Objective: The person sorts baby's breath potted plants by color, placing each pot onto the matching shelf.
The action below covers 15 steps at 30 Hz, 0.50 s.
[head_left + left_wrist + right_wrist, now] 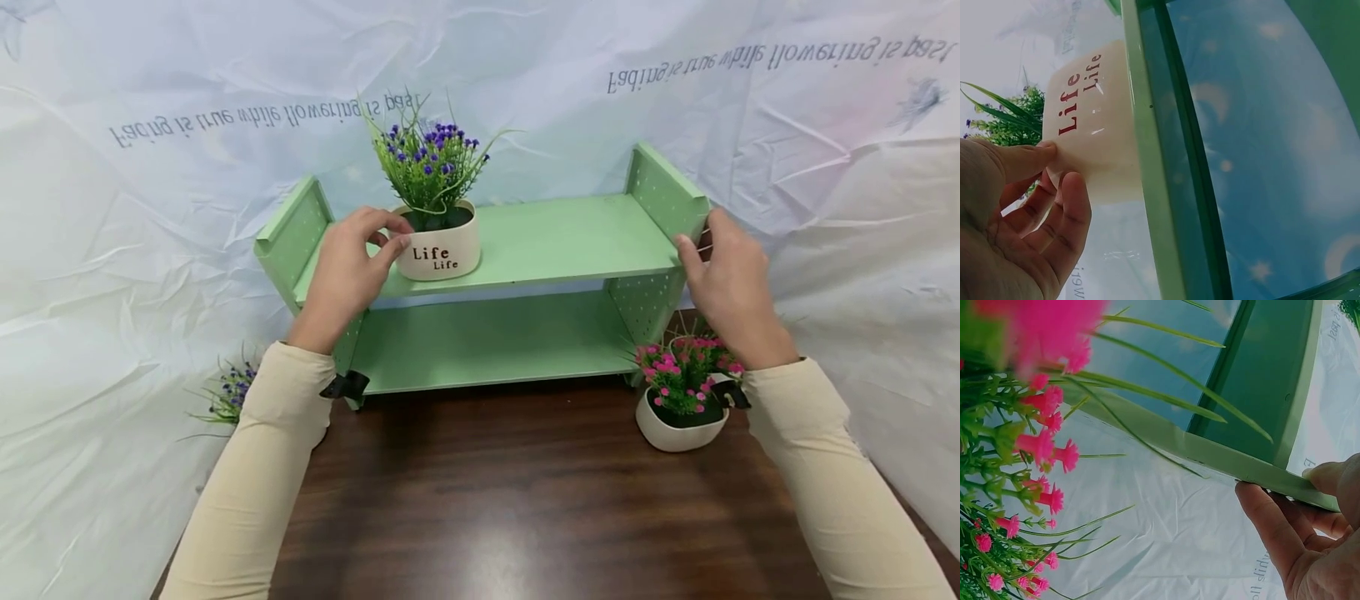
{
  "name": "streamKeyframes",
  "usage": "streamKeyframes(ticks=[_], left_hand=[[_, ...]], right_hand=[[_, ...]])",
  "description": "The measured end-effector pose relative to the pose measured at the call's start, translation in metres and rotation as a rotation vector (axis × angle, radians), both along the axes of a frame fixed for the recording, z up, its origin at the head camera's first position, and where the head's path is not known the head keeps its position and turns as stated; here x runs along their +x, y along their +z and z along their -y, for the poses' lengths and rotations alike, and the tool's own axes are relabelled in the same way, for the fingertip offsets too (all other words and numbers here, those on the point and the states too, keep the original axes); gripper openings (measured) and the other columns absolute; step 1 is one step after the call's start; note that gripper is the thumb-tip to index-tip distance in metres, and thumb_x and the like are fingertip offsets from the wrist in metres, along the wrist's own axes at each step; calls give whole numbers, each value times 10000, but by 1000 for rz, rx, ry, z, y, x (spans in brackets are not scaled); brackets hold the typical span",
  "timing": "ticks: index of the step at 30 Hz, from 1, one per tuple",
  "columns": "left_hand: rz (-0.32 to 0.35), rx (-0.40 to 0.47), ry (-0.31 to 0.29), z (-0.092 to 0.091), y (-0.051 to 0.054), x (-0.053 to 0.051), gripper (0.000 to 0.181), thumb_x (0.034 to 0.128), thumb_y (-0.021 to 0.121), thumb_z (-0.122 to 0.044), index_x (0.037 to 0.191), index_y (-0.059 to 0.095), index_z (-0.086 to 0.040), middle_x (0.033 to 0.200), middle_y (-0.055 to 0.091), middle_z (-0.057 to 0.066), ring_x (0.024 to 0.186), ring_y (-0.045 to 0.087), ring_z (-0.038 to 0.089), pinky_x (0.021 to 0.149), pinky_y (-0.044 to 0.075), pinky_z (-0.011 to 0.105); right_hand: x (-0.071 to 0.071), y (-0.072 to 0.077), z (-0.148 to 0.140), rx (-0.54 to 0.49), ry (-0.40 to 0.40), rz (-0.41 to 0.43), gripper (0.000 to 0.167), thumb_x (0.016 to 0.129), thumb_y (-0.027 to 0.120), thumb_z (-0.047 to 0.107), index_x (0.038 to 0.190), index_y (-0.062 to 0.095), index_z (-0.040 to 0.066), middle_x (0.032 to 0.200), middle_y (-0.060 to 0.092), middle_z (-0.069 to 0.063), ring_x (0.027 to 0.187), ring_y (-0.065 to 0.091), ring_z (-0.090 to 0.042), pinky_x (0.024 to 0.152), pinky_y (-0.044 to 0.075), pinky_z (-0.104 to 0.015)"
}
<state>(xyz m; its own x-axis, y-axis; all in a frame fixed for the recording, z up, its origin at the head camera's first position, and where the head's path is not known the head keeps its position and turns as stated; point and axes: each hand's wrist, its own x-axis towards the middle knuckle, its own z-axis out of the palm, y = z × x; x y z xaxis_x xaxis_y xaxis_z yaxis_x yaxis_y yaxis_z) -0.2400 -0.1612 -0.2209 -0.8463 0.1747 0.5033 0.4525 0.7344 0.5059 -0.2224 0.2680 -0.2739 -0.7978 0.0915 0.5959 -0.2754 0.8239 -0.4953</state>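
The left hand [348,271] pinches the cream oval flowerpot [438,257]; the right hand [735,279] holds the green two-tier shelf [570,237]. Only the head view shows the brown wooden worktop [480,475].

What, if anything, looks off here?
The lettering on the backdrop looks flipped, while "Life" on the pot reads normally; the cloth is also creased. Otherwise nothing stands out: pot and shelf look upright, no spill visible.
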Motion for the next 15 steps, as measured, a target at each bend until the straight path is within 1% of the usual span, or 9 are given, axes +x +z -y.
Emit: streamKeyframes(ticks=[7,12,15], left_hand=[[-22,21,-18,1,-3,-4,168,1061,650,-116,1177,749,-46,1204,687,138,1067,639,331,924,502,495],[-24,27,-46,1,-7,-4,165,1063,643,-109,1168,749,-39,1183,685,143,1043,632,321,897,498,480],[-33,26,-55,-1,-7,-5,168,1065,638,-108,1173,745,-35,1188,684,150,1044,635,324,877,497,477]], right_hand=[[-1,-2,1,0,5,-18,347,1091,594,194,1282,560,-94,1125,666,-331,995,652,-498,829,496,-625],[-1,-4,1,-11,0,-7,345,1089,598,192,1274,563,-96,1123,670,-334,990,657,-500,836,505,-630],[0,-6,0,-16,-3,-12,347,1092,593,202,1272,562,-93,1117,672,-329,991,660,-496,827,504,-621]])
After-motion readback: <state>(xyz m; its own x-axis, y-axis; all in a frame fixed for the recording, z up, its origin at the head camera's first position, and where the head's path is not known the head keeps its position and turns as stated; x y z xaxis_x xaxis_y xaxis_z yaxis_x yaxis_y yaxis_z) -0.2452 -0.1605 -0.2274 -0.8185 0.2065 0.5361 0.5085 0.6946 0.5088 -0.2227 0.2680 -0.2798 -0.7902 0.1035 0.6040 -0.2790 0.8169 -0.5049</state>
